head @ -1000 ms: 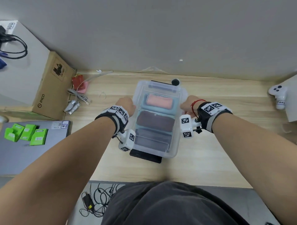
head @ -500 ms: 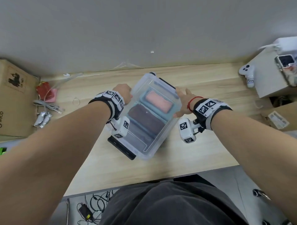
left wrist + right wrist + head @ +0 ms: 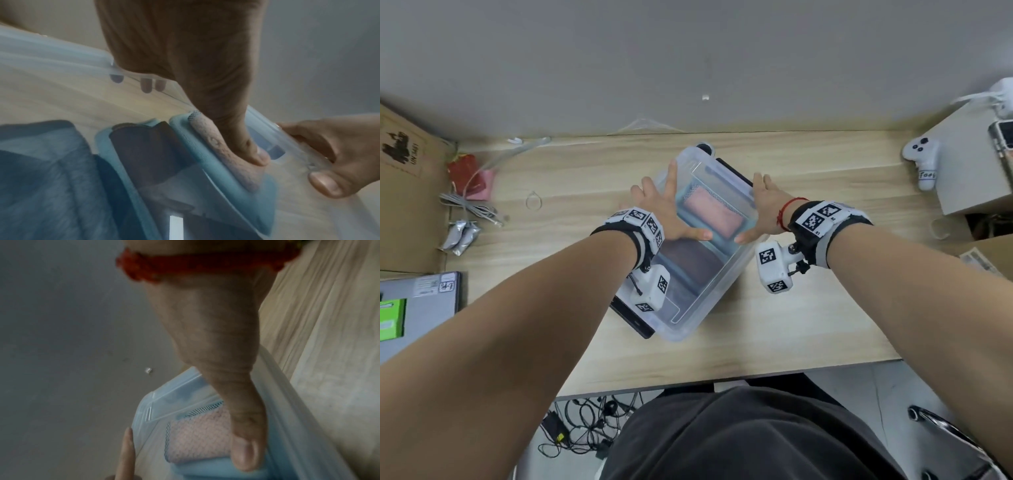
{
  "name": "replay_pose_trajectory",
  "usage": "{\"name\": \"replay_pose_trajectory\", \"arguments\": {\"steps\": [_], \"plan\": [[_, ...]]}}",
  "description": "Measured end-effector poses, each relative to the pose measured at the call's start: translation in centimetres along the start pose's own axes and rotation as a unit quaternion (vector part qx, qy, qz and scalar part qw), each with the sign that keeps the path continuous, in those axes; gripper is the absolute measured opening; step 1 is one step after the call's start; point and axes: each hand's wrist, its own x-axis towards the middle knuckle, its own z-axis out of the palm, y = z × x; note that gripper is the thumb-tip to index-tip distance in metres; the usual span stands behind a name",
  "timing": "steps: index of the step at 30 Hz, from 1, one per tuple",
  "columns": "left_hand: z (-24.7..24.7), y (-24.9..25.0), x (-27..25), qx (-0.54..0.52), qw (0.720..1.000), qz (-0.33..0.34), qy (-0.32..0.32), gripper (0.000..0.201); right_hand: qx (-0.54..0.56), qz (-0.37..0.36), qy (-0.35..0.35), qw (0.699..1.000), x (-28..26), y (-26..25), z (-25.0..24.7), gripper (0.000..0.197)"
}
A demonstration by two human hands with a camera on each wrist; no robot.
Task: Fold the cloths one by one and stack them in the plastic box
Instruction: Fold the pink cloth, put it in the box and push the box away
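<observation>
The clear plastic box (image 3: 681, 329) lies at a slant on the wooden table. Inside it are folded cloths: a pink cloth (image 3: 714, 214) on a light blue one at the far end, a dark brown cloth (image 3: 688, 260) in the middle, and a grey one nearest me. My left hand (image 3: 664, 212) holds the left wall, fingers stretched along the outside, thumb (image 3: 236, 129) pressing the pink cloth (image 3: 216, 146). My right hand (image 3: 763, 205) holds the right wall the same way, with its thumb (image 3: 242, 443) inside beside the pink cloth (image 3: 197, 441).
A black flat slab (image 3: 631, 318) sticks out from under the box. A cardboard box (image 3: 400, 192), cables (image 3: 472, 205) and a grey laptop (image 3: 424, 301) lie to the left. At the right are a white controller (image 3: 924, 161) and a white box (image 3: 969, 164).
The box has turned from square-on to a slant on the table. Both hands have gone from curled grips on its sides to stretched fingers with the thumbs inside.
</observation>
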Motion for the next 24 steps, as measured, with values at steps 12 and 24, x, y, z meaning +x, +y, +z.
{"name": "replay_pose_trajectory", "arguments": {"steps": [12, 24], "plan": [[0.0, 0.2, -0.4, -0.014, 1.0, -0.012, 0.012, 0.147, -0.019, 0.019, 0.11, 0.994, 2.4, -3.2, -1.8, 0.096], [0.7, 0.2, -0.1, -0.004, 0.999, -0.019, 0.041, 0.148, -0.07, -0.014, 0.198, 0.978, 2.6, -4.0, -0.5, 0.063]]}}
